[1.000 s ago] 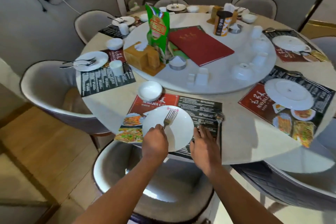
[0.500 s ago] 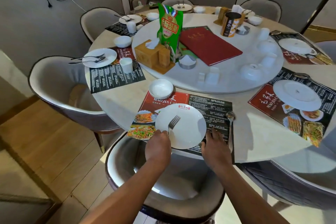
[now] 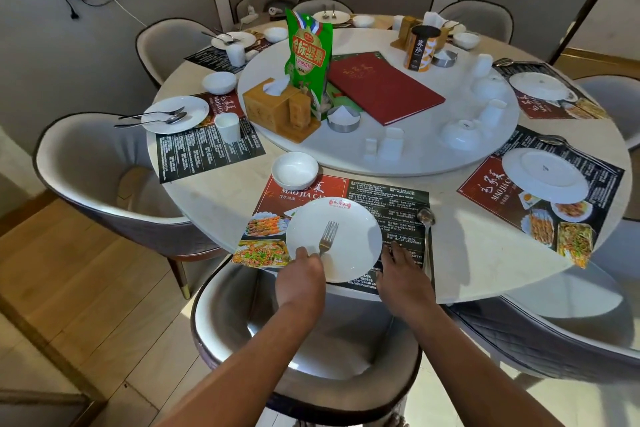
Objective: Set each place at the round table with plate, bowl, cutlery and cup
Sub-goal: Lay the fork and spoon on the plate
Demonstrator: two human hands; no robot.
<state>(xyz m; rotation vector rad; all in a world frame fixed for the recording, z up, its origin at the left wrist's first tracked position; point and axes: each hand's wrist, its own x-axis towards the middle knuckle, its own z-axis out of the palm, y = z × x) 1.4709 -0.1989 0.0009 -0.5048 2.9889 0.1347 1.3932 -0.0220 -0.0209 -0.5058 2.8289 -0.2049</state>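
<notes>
A white plate (image 3: 349, 243) lies on the menu placemat (image 3: 384, 204) at the nearest place. A fork (image 3: 327, 237) rests on the plate, and my left hand (image 3: 300, 276) grips its handle at the plate's near rim. My right hand (image 3: 401, 270) lies flat with spread fingers on the placemat, just right of the plate. A spoon (image 3: 426, 229) lies on the mat right of that hand. A small white bowl (image 3: 294, 170) stands at the mat's far left corner. Spare cups (image 3: 391, 146) and upturned bowls (image 3: 462, 133) sit on the turntable (image 3: 415, 163).
A tissue box (image 3: 273, 107), green snack bag (image 3: 308, 55), red menu book (image 3: 384, 90) and a tin (image 3: 420, 48) crowd the turntable. A place at the left has plate, cutlery, cup (image 3: 227, 126) and bowl. A chair (image 3: 304, 340) stands under my arms.
The view has drawn back and tilted up a little. My left hand has pulled the fork toward the plate's near rim; my right hand stays flat on the mat.
</notes>
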